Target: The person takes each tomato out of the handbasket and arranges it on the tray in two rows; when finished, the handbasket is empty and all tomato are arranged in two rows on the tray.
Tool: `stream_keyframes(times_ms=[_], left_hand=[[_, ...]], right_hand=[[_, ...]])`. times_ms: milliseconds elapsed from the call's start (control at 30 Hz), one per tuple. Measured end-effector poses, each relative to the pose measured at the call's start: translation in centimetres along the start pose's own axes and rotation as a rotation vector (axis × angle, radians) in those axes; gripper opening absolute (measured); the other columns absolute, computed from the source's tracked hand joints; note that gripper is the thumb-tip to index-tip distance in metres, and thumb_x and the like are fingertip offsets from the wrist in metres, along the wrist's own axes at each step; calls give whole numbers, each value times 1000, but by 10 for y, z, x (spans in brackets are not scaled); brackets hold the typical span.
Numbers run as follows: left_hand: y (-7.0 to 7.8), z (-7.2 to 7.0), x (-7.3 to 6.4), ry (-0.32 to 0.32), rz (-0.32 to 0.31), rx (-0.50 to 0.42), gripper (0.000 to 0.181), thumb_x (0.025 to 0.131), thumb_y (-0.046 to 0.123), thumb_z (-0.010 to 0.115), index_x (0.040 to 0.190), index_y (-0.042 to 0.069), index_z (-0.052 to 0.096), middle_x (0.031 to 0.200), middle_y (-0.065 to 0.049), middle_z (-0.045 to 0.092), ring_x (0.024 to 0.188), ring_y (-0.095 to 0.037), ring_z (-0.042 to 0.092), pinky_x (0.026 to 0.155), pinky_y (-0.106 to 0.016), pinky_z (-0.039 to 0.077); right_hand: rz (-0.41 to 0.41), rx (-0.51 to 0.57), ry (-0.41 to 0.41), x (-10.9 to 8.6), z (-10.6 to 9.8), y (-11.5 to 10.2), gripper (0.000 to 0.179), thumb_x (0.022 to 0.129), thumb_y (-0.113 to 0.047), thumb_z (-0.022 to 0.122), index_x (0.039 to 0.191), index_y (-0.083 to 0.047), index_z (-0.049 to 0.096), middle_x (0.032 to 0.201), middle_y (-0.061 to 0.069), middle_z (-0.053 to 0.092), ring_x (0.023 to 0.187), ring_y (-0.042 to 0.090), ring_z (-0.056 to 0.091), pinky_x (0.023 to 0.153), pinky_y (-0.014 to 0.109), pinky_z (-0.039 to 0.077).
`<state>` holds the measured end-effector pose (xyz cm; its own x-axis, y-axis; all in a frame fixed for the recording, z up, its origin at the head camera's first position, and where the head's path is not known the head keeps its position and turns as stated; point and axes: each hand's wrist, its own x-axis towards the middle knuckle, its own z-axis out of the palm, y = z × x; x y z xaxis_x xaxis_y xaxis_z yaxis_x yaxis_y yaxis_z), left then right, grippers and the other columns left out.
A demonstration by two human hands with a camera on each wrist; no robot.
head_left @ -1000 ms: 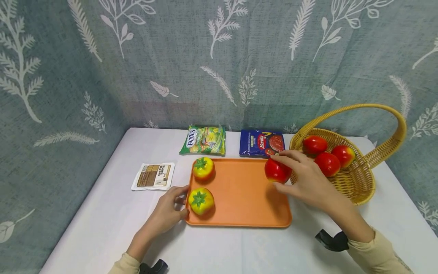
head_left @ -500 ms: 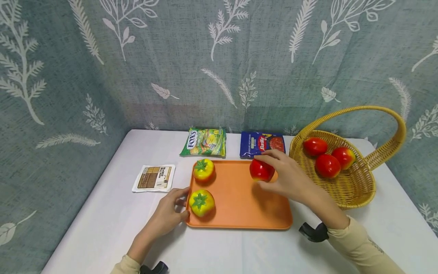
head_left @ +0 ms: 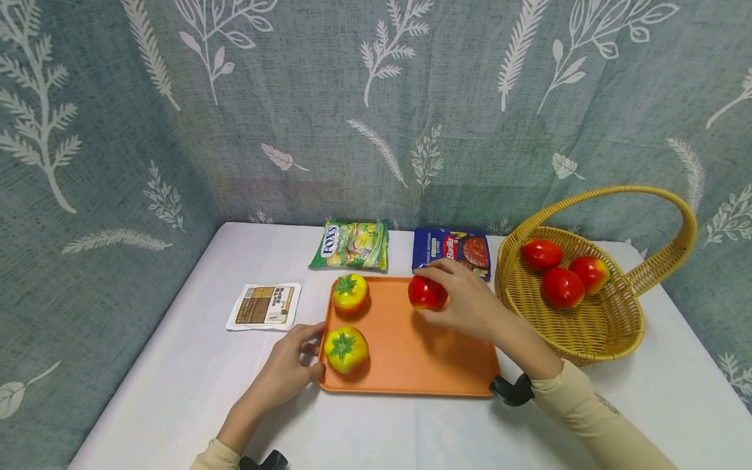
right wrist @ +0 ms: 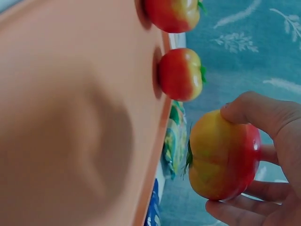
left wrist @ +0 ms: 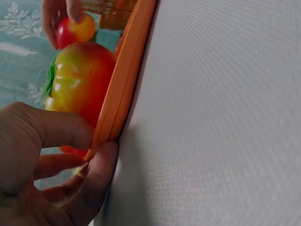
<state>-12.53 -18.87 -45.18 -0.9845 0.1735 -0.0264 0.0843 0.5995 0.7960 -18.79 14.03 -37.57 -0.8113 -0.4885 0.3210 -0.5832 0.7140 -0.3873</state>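
My right hand [head_left: 464, 297] grips a red and yellow tomato [head_left: 425, 293] above the middle of the orange tray [head_left: 405, 372]. In the right wrist view this tomato [right wrist: 223, 155] has its green leaf side facing down at the tray, with a gap between them. At the tray's left edge my left hand [head_left: 290, 362] pinches the rim; the left wrist view shows thumb and fingers on both sides of the tray rim [left wrist: 120, 89]. Two tomatoes, the rear one [head_left: 350, 293] and the front one [head_left: 346, 349], sit leaf side up along the tray's left side.
Right of the tray stands a wicker basket [head_left: 611, 333] with a tall handle, holding three red tomatoes [head_left: 563, 287]. Behind the tray lie a green Fox's candy bag [head_left: 352, 245] and a blue Barilla packet [head_left: 451, 251]. A white and brown packet [head_left: 264, 307] lies to the left.
My right hand has carried the tomato leftward, from the tray's right edge beside the basket to over its middle. My left hand has stayed on the rim.
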Motion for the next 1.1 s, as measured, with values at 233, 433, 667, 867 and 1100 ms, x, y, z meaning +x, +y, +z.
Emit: stream_keyframes(times_ms=[233, 433, 667, 867, 1100], left_hand=[[1, 0, -1, 10, 5, 2, 75, 67, -7, 73, 139, 1, 56, 126, -9, 60, 97, -17, 65, 91, -41, 50], [1, 1, 0, 3, -2, -8, 75, 67, -6, 73, 140, 2, 56, 126, -8, 60, 98, -16, 64, 92, -42, 49], [-1, 0, 0, 2, 5, -17, 76, 67, -6, 74, 140, 4, 56, 126, -8, 60, 99, -17, 64, 92, -42, 50], [-2, 2, -1, 14, 8, -20, 76, 66, -7, 73, 140, 3, 56, 125, -8, 61, 97, -15, 64, 93, -43, 49], [-2, 1, -1, 19, 13, -12, 75, 66, -6, 73, 139, 3, 57, 124, -8, 61, 96, -15, 64, 94, -44, 49]], right_hand=[[-1, 19, -27, 11, 15, 0, 58, 74, -30, 86, 127, -13, 69, 120, 9, 61, 107, 27, 61, 86, 46, 55], [17, 20, -44, 18, 24, 3, 57, 76, -31, 84, 128, -14, 68, 118, 8, 60, 104, 25, 60, 85, 42, 55], [53, 21, -98, 25, 32, 6, 58, 78, -32, 83, 130, -13, 67, 120, 10, 60, 109, 28, 59, 87, 45, 54], [70, 0, -158, 29, 42, 9, 59, 79, -35, 82, 131, -11, 66, 121, 11, 59, 110, 29, 58, 91, 48, 52], [63, -8, -163, 32, 50, 11, 60, 78, -34, 83, 131, -11, 66, 121, 11, 59, 110, 29, 58, 89, 48, 53]])
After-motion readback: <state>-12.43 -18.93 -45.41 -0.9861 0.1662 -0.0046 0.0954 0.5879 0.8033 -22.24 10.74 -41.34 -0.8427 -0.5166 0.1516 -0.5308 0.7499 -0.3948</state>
